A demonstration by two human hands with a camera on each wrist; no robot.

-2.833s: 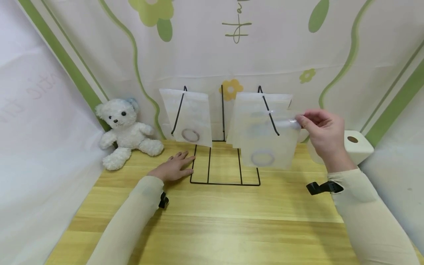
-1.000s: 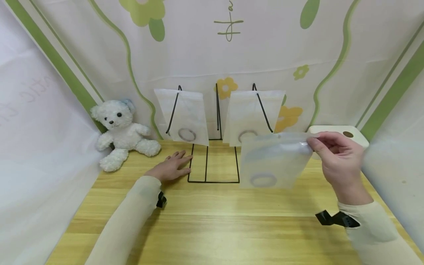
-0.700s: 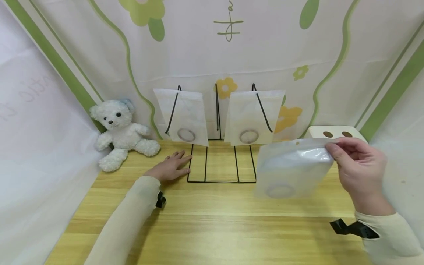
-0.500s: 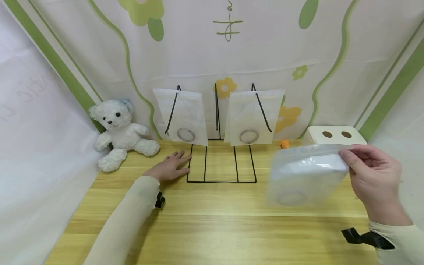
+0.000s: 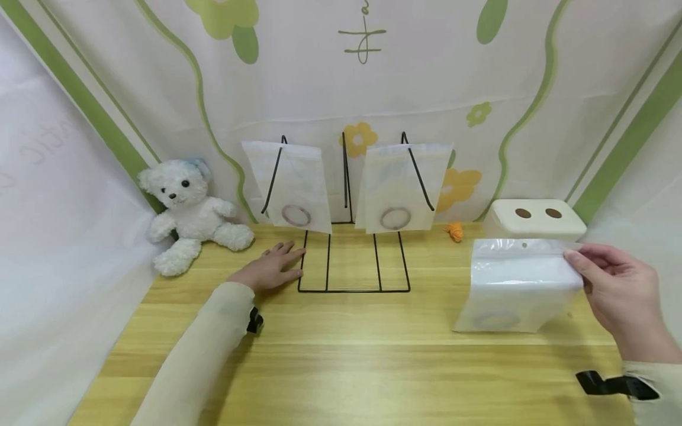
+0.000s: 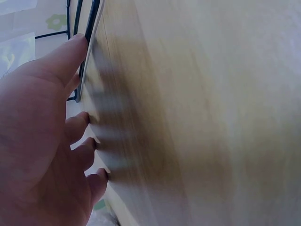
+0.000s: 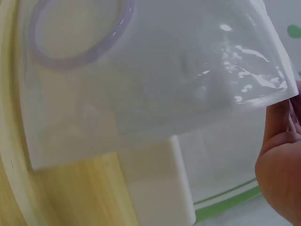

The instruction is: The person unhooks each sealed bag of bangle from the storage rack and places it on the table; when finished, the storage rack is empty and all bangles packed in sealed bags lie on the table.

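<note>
My right hand (image 5: 620,290) pinches the upper right edge of a translucent zip bag (image 5: 524,278) with a hang hole. Inside the bag, a pale purple ring (image 7: 82,59) shows in the right wrist view. The bag is over the right part of the table, its lower edge at or near the wood. My left hand (image 5: 269,267) rests flat on the table with fingers spread, its fingertips at the left side of a black wire rack (image 5: 354,290). Similar bags hang from the rack's arms: one or more on the left bag arm (image 5: 298,186), several on the right bag arm (image 5: 407,186).
The rack's middle arm (image 5: 345,171) carries no bag. A white plush bear (image 5: 186,207) sits at the back left. An orange bundle (image 5: 454,231) lies right of the rack, near a cream box (image 5: 533,219) with two round holes. A printed curtain stands behind the wooden table (image 5: 341,367).
The right hand has drawn the bag off the rack's right arm, then right and down toward the table. The orange bundle and box have come into view. The left hand has stayed in place.
</note>
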